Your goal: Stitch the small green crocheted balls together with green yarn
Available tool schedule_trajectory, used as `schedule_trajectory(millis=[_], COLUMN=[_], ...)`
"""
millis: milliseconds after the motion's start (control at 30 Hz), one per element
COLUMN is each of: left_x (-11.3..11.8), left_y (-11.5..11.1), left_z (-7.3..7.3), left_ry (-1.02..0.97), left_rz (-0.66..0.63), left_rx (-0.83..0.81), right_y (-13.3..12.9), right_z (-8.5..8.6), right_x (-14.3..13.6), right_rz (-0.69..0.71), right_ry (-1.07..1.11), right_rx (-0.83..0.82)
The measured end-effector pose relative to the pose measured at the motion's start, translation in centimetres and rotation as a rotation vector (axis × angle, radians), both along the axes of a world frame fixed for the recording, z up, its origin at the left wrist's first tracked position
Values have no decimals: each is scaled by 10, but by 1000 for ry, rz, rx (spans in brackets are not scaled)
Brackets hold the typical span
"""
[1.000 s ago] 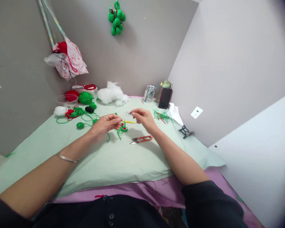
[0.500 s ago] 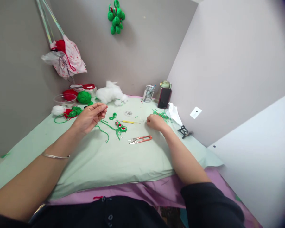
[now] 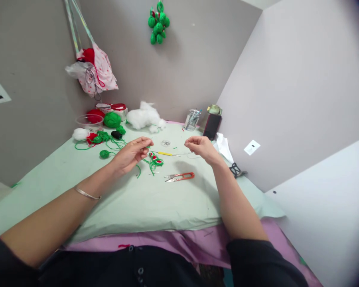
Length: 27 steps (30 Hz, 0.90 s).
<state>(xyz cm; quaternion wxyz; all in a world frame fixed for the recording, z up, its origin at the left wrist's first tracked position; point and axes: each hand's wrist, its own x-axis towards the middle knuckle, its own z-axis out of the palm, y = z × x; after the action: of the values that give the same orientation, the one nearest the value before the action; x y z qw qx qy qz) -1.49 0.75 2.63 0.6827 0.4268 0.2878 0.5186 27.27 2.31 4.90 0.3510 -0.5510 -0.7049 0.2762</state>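
Note:
My left hand (image 3: 133, 154) is raised over the table with thumb and fingers pinched; what they hold is too small to name. Opposite it, my right hand (image 3: 202, 148) is also pinched, its contents hidden. A thin pale thread (image 3: 188, 154) runs below the right fingers; I cannot tell whether they grip it. Between the hands lie a yellow-handled crochet hook (image 3: 165, 154) and a small green, red and white crocheted piece (image 3: 156, 159) with loose green yarn ends. Closer to me are orange thread snips (image 3: 180, 177) and a thin needle (image 3: 154, 173).
Green yarn balls (image 3: 112, 119), white stuffing (image 3: 145, 116) and a clear plastic tub (image 3: 89, 122) stand at the back left. A cup of pens (image 3: 192, 120) and a phone (image 3: 212, 126) are at the back right. Walls enclose the table; a spotted bag (image 3: 100, 75) hangs left.
My right hand has lifted off the table beside the green scraps and turned toward the left hand. The left hand has moved right, closer to the crocheted piece. The view has shifted slightly.

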Motion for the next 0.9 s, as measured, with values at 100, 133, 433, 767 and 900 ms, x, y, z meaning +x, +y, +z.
schedule_trajectory(millis=[100,133,433,767,900], left_x=[4,4,2,14,29], left_y=[-2,-3,-5,-10,-22], left_z=[-3,-4,-7,-1,2], left_ry=[27,31,-21,-41,-12], left_rz=[-51,-56,-67,-103,-175], left_rx=[9,10,-29,-102,-178], right_y=[8,11,16,-16,-23], right_z=[-17,-23,-13,13,8], right_x=[2,2,1,-17,-37], right_rz=[-181,-192,-34,195,175], right_ry=[-602,-748,-110,508,504], right_rx=[2,-32,-192,-165,-38])
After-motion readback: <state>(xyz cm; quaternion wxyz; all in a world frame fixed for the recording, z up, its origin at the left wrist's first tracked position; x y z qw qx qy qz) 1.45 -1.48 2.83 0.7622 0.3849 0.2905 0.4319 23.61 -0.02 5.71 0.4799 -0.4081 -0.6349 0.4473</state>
